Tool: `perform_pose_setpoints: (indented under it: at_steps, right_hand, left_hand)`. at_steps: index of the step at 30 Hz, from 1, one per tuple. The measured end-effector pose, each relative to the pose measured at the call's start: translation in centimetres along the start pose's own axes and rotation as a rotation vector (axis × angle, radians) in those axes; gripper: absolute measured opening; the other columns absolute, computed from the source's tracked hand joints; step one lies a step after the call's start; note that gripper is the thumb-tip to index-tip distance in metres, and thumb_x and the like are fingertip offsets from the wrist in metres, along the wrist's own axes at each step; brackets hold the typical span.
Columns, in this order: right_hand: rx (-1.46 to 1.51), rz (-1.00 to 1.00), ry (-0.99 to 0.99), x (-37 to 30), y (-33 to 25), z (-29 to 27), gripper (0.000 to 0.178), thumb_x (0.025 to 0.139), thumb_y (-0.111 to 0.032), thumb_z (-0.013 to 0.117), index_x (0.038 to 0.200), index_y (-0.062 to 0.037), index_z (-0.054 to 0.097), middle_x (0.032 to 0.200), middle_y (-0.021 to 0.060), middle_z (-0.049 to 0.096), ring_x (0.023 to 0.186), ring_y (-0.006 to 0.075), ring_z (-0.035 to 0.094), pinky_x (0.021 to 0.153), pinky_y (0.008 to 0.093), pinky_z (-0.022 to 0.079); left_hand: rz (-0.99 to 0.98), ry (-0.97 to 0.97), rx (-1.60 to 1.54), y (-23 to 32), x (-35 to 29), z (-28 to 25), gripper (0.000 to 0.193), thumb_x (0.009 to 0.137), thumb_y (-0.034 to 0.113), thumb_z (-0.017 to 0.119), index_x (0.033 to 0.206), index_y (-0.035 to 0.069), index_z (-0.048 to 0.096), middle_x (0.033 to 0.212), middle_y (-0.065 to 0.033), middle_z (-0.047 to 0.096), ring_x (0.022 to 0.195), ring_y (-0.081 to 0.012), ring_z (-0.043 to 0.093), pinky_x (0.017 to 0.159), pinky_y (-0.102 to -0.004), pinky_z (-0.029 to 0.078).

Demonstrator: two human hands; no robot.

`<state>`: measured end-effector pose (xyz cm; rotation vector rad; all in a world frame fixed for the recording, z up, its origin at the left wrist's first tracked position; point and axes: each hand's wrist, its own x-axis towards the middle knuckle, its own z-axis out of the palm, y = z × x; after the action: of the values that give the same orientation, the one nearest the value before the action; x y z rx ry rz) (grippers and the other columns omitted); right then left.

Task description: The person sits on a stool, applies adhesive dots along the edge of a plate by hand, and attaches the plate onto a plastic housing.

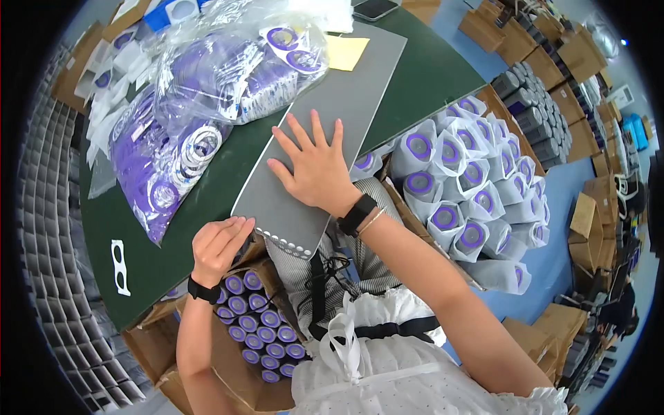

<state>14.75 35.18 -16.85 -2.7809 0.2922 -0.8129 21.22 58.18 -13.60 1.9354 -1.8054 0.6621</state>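
A long grey board (pixel 321 149) lies slantwise over the edge of the dark green table, its near end sticking out above my lap. My right hand (pixel 315 162) rests flat on it with the fingers spread, holding nothing. At the board's near left corner, the fingertips of my left hand (pixel 220 247) are pinched together; what is between them is hidden. A row of small round white dots (pixel 287 245) runs along the near edge of the board, starting beside those fingertips. A yellow paper slip (pixel 347 53) lies on the far end.
Clear plastic bags (pixel 235 69) of purple-and-white labels fill the table's far left. A white cut-out strip (pixel 120 268) lies at left. Right of me, a carton holds several white-wrapped cylinders (pixel 474 173) with purple rings. Below the table, another box (pixel 207 356) contains purple-ringed cylinders. A phone (pixel 375 8) lies at the far edge.
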Motion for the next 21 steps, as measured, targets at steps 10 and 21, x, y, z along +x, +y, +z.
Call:
perform_pose_setpoints:
  at_steps: [10, 21]
  right_hand:
    - [-0.029, 0.009, -0.057, -0.5, -0.5, -0.7, 0.054, 0.091, -0.043, 0.047, 0.135, -0.0122, 0.048, 0.142, 0.0134, 0.040, 0.133, 0.0428, 0.028, 0.103, 0.0693, 0.014]
    - [-0.053, -0.011, -0.023, 0.2, -0.3, 0.0, 0.054, 0.091, -0.045, 0.045, 0.135, -0.0129, 0.048, 0.143, 0.0123, 0.040, 0.133, 0.0426, 0.028, 0.103, 0.0691, 0.013]
  left_hand:
    - [0.014, -0.002, -0.017, 0.7, -0.6, -0.3, 0.032, 0.065, 0.002, 0.067, 0.096, 0.004, 0.071, 0.086, -0.0031, 0.065, 0.080, -0.0183, 0.064, 0.065, -0.0282, 0.055]
    - [-0.085, 0.111, 0.006, 1.4, -1.0, 0.5, 0.034, 0.059, -0.005, 0.066, 0.091, 0.004, 0.071, 0.080, -0.0042, 0.064, 0.077, -0.0205, 0.064, 0.063, -0.0298, 0.054]
